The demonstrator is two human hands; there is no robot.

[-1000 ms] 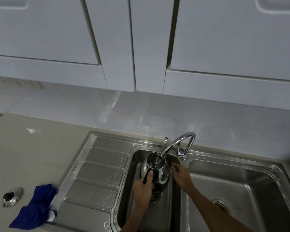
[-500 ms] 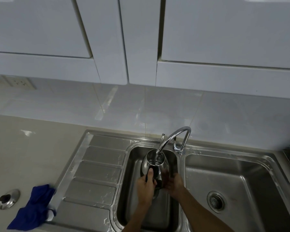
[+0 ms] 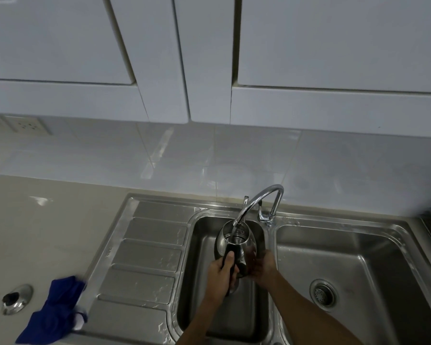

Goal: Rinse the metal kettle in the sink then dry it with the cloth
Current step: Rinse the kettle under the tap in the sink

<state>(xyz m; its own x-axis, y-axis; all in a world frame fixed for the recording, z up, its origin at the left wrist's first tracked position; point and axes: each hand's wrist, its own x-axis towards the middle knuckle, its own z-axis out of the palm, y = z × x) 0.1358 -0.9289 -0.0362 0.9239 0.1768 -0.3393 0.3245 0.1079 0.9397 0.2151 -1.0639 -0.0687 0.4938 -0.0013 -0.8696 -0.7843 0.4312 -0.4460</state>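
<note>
The biggest risk I see is the kettle [image 3: 237, 241] slipping. I hold it over the left basin of the sink [image 3: 199, 247], mouth up under the faucet [image 3: 256, 200], and I judge it is getting heavier as it fills. My left hand [image 3: 222, 272] has its fingers [image 3: 229, 260] wrapped tight around the dark handle, thumb laid along the top. My right hand [image 3: 264, 267] is pressed against the kettle's near right side; whether those fingers are spread or together I cannot tell, they lie in shadow. Wet steel and a wet palm could let the body twist, bang the basin wall or knock the spout, which hangs just inside the opening.

Splashing comes next: if I tip it too fast to empty it, water may jump onto the ribbed drainboard [image 3: 144, 257] and run toward the counter [image 3: 47, 232].

The right basin [image 3: 358, 270] with its drain [image 3: 323, 293] is free, so nothing blocks me there. The blue cloth [image 3: 52, 312] lies well away to the near left, half on the counter, half on the drainboard edge, so I must carry a dripping kettle across to it. Beside the cloth, further left, sits what I take to be the lid [image 3: 16, 298], small and easy to nudge off.
</note>
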